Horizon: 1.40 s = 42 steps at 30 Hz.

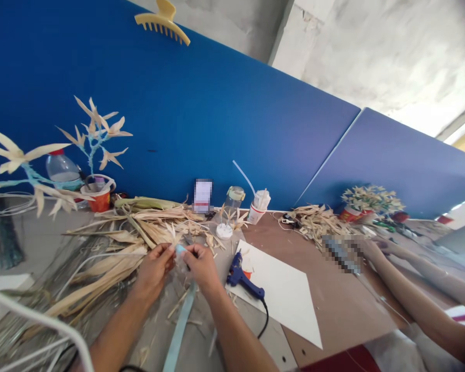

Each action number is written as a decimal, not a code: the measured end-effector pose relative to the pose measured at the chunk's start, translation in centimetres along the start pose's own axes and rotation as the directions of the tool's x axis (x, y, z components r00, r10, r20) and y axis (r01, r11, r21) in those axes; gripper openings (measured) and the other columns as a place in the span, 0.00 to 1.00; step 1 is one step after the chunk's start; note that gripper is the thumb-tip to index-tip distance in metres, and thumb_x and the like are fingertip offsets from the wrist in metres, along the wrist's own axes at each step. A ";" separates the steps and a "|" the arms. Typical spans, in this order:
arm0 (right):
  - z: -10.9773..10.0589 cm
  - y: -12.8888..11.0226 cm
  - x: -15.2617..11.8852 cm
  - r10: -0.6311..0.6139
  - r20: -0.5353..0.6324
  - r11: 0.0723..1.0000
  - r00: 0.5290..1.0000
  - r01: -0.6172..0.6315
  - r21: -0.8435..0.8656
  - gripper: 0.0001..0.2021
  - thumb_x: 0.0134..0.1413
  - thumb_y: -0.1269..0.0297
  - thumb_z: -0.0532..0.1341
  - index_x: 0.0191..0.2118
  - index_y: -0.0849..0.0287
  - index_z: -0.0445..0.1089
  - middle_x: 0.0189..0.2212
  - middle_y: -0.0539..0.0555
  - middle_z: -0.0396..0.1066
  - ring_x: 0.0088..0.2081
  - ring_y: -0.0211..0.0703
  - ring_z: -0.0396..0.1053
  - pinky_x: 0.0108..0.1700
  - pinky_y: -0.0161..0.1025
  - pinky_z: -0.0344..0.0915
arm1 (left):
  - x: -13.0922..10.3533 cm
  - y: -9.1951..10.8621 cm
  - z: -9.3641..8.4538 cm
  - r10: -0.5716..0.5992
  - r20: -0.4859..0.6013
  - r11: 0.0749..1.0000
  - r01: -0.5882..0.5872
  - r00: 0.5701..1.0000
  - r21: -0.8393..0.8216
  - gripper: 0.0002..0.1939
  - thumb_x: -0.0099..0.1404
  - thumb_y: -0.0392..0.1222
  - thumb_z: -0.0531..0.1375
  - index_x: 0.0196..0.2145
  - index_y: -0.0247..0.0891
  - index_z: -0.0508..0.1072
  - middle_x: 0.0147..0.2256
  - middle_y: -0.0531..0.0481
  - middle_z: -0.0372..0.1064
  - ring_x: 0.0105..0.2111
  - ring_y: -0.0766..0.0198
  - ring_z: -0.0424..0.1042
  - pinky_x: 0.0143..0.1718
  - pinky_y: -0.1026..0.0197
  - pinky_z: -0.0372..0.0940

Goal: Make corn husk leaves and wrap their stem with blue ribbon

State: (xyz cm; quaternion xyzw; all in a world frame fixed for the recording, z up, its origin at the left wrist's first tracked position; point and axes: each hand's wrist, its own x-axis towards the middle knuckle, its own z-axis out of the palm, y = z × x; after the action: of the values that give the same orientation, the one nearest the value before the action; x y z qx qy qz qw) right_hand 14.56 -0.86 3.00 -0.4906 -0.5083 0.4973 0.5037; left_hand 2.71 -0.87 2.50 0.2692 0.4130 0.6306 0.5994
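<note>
My left hand [158, 263] pinches the base of a small pale husk flower [173, 233] in the head view's lower middle. Close at its right, my right hand [199, 262] has its fingers closed on a light blue strip [183, 315] whose upper end is wrapped at the flower's base. The rest of the strip hangs down toward the bottom edge between my forearms. Dried husks [139, 227] lie spread on the table to the left and behind my hands.
A blue glue gun [243, 276] lies on white paper [290, 294] at the right. Behind stand a phone [202, 196], a glass jar [234, 199] and a cup [257, 212]. Husk flowers on blue stems [95, 142] stand left. Another person's arms [406, 279] reach in at right.
</note>
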 end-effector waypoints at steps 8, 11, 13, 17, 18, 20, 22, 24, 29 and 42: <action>-2.0 -1.0 0.6 0.123 0.121 0.928 0.985 -0.157 0.337 0.11 0.36 0.60 0.65 0.20 0.59 0.63 0.12 0.42 0.53 0.15 0.29 0.46 0.20 0.32 0.44 | 1.4 1.4 -1.9 -0.143 0.084 0.949 0.161 0.986 -0.270 0.08 0.54 0.28 0.63 0.25 0.34 0.66 0.21 0.55 0.64 0.14 0.77 0.53 0.14 0.72 0.52; -2.5 -1.6 0.6 0.142 0.077 0.920 0.987 -0.160 0.358 0.14 0.38 0.58 0.65 0.19 0.58 0.59 0.12 0.41 0.50 0.15 0.28 0.42 0.19 0.33 0.42 | 1.3 1.8 -1.8 -0.175 0.091 0.928 0.195 0.980 -0.316 0.09 0.56 0.26 0.60 0.25 0.34 0.64 0.21 0.56 0.63 0.13 0.78 0.51 0.13 0.73 0.51; -2.8 -2.2 0.4 0.151 0.045 0.938 0.988 -0.157 0.310 0.14 0.37 0.58 0.65 0.19 0.58 0.59 0.12 0.41 0.50 0.15 0.27 0.41 0.19 0.33 0.41 | 1.2 2.0 -1.8 -0.174 0.090 0.929 0.194 0.981 -0.315 0.09 0.57 0.26 0.59 0.25 0.34 0.64 0.20 0.57 0.61 0.12 0.79 0.50 0.13 0.73 0.50; -4.0 -4.3 -1.5 0.120 0.069 0.977 0.990 -0.130 0.168 0.12 0.38 0.59 0.65 0.21 0.60 0.63 0.14 0.42 0.53 0.16 0.28 0.45 0.20 0.33 0.42 | 1.3 2.2 -2.3 -0.164 0.068 0.945 0.176 0.984 -0.277 0.08 0.60 0.26 0.56 0.25 0.32 0.64 0.22 0.54 0.64 0.13 0.80 0.51 0.13 0.73 0.51; -4.6 -4.8 -2.5 0.102 0.079 0.983 0.992 -0.112 0.142 0.13 0.39 0.58 0.65 0.21 0.61 0.63 0.14 0.42 0.52 0.16 0.28 0.45 0.21 0.33 0.42 | 1.4 2.3 -2.4 -0.168 0.065 0.945 0.180 0.984 -0.274 0.08 0.60 0.26 0.56 0.25 0.32 0.64 0.23 0.53 0.64 0.13 0.80 0.51 0.13 0.73 0.51; -6.2 -5.3 -4.9 0.105 0.102 0.988 0.989 -0.116 0.103 0.13 0.38 0.58 0.65 0.21 0.61 0.64 0.15 0.43 0.52 0.17 0.28 0.46 0.21 0.33 0.42 | 1.4 2.4 -2.5 -0.187 0.054 0.940 0.194 0.981 -0.281 0.08 0.59 0.26 0.57 0.25 0.33 0.64 0.22 0.54 0.63 0.12 0.80 0.50 0.13 0.73 0.50; -8.4 -5.3 -7.9 0.157 0.141 0.984 0.977 -0.167 0.065 0.14 0.37 0.56 0.66 0.21 0.60 0.65 0.15 0.42 0.52 0.16 0.29 0.47 0.21 0.32 0.44 | 1.3 2.5 -2.6 -0.207 0.042 0.933 0.211 0.977 -0.293 0.08 0.58 0.26 0.58 0.24 0.34 0.63 0.19 0.57 0.60 0.12 0.79 0.50 0.13 0.72 0.49; -11.0 -5.3 -10.9 0.224 0.176 0.974 0.959 -0.224 -0.018 0.15 0.37 0.51 0.66 0.23 0.59 0.68 0.14 0.43 0.55 0.15 0.30 0.50 0.20 0.32 0.48 | 1.2 2.5 -2.5 -0.213 0.040 0.929 0.215 0.976 -0.303 0.10 0.56 0.27 0.59 0.23 0.34 0.61 0.18 0.59 0.57 0.11 0.79 0.49 0.13 0.72 0.49; -16.0 -6.2 -14.4 0.239 0.462 0.879 0.854 0.012 -0.476 0.17 0.41 0.51 0.66 0.36 0.55 0.79 0.41 0.60 0.74 0.43 0.49 0.70 0.41 0.40 0.64 | 1.1 1.9 -2.4 -0.233 0.182 0.938 0.270 0.955 -0.217 0.11 0.53 0.29 0.63 0.23 0.34 0.62 0.16 0.61 0.54 0.11 0.79 0.48 0.12 0.73 0.48; -14.4 -0.5 -5.9 0.142 -0.118 0.194 0.983 -0.145 -0.970 0.21 0.42 0.66 0.61 0.46 0.65 0.69 0.46 0.65 0.64 0.45 0.54 0.68 0.45 0.43 0.62 | 0.5 -0.1 -1.6 -0.250 0.230 0.959 0.274 0.941 -0.079 0.11 0.51 0.31 0.66 0.25 0.33 0.64 0.19 0.57 0.61 0.11 0.80 0.50 0.12 0.74 0.46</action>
State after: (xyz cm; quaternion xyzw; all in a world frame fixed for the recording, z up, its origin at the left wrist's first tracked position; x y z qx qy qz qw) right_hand 29.02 -6.60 3.29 -0.7431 -0.6589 0.1111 0.0356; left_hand 1.38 -0.73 1.54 0.2457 0.3418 0.5337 0.7334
